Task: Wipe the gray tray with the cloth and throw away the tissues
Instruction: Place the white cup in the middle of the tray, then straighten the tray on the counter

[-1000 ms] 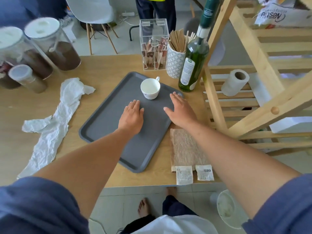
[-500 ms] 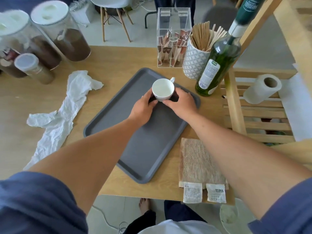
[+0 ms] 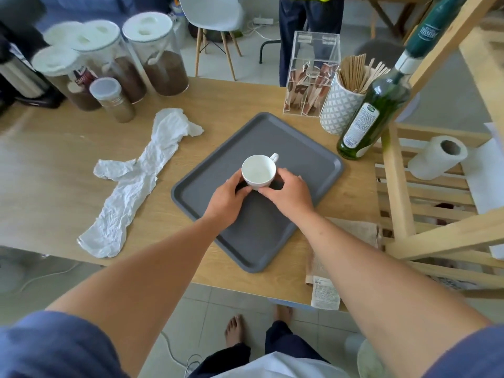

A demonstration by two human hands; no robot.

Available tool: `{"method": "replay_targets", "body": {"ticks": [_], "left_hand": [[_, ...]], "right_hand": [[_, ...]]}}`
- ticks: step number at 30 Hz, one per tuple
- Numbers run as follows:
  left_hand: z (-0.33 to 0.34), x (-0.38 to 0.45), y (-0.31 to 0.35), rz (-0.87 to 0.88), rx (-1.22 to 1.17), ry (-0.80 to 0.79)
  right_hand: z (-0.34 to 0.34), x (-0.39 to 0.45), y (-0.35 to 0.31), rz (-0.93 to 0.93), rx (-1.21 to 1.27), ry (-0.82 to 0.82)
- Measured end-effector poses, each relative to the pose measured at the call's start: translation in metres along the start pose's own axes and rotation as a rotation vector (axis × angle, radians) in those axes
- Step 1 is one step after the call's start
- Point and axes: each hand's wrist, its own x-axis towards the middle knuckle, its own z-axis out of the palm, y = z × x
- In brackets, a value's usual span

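The gray tray [image 3: 297, 148] lies at an angle in the middle of the wooden table. A white cup [image 3: 258, 171] is over the tray's middle, gripped from both sides by my left hand [image 3: 227, 199] and my right hand [image 3: 289, 195]. Whether the cup rests on the tray or is lifted, I cannot tell. Crumpled white tissues [image 3: 139, 178] stretch across the table to the left of the tray. A brown cloth [image 3: 351, 236] with white labels lies right of the tray, partly hidden under my right forearm.
Lidded jars [image 3: 161, 58] stand at the back left. A clear box of sachets [image 3: 311, 77], a cup of wooden sticks [image 3: 343, 105] and a green bottle [image 3: 373, 115] crowd the tray's far right. A wooden rack [image 3: 398, 186] with a paper roll [image 3: 436, 156] stands at right.
Both hands went from lying flat on the tray to closing around the white cup, which now sits nearer the tray's middle. The view has pulled back and tilted up.
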Motion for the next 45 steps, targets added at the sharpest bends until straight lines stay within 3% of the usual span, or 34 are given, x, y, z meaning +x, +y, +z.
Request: {"method": "replay_targets", "body": {"ticks": [12, 14, 16, 18, 20, 23, 25, 30, 37, 42, 45], "left_hand": [[-0.006, -0.002, -0.005, 0.021, 0.044, -0.030], [-0.005, -0.005, -0.009, -0.010, 0.157, 0.002], [-0.003, -0.009, -0.013, -0.075, 0.335, 0.130], [-0.001, -0.013, -0.012, -0.189, 0.463, 0.242], [0.001, -0.016, -0.014, -0.285, 0.504, 0.235], [0.002, -0.020, -0.021, -0.265, 0.580, 0.163], [-0.004, -0.020, -0.029, -0.228, 0.630, 0.131], [-0.035, 0.001, -0.042, -0.173, 0.751, 0.031], [-0.028, -0.002, -0.031, -0.259, 0.759, 0.100], [-0.023, -0.020, -0.042, -0.281, 0.748, 0.212], [-0.025, -0.025, -0.050, -0.275, 0.747, 0.200]], "right_hand": [[0.003, 0.001, 0.008, -0.040, -0.089, 0.006], [-0.002, 0.008, 0.016, -0.049, -0.153, 0.014], [-0.012, 0.020, 0.024, -0.094, -0.253, 0.016], [-0.022, 0.036, 0.034, -0.169, -0.452, -0.055], [-0.030, 0.049, 0.039, -0.184, -0.649, -0.194], [-0.031, 0.052, 0.043, -0.139, -0.765, -0.364], [-0.026, 0.046, 0.044, -0.106, -0.769, -0.391], [-0.005, 0.022, 0.031, -0.043, -0.806, -0.335], [0.027, -0.013, 0.011, 0.062, -0.812, -0.201], [-0.006, 0.005, 0.022, -0.044, -0.660, 0.009], [-0.039, 0.031, 0.037, -0.128, -0.715, -0.061]]}}
